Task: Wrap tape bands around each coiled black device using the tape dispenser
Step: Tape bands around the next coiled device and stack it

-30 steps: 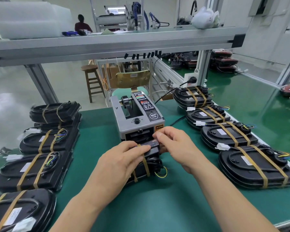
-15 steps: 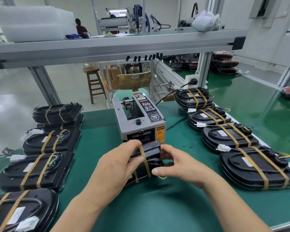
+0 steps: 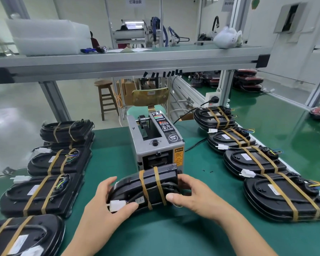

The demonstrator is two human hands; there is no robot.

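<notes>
Left hand (image 3: 103, 209) and right hand (image 3: 194, 198) grip a black device (image 3: 129, 183) already wearing two tape bands (image 3: 158, 185); finished devices (image 3: 262, 202) line both sides.

The held device (image 3: 150, 182) masks the lower front of the dispenser (image 3: 155, 145); left of the dispenser, the nearest unit (image 3: 44, 230) is cut off at the bottom edge. Dispenser panel lettering is too small to read.

The green-matted workbench (image 3: 164, 237) is carrying a grey boxy tape dispenser (image 3: 156, 143) at twelve o'clock, with tape-banded black oval devices (image 3: 42, 193) lying at nine and three.
</notes>
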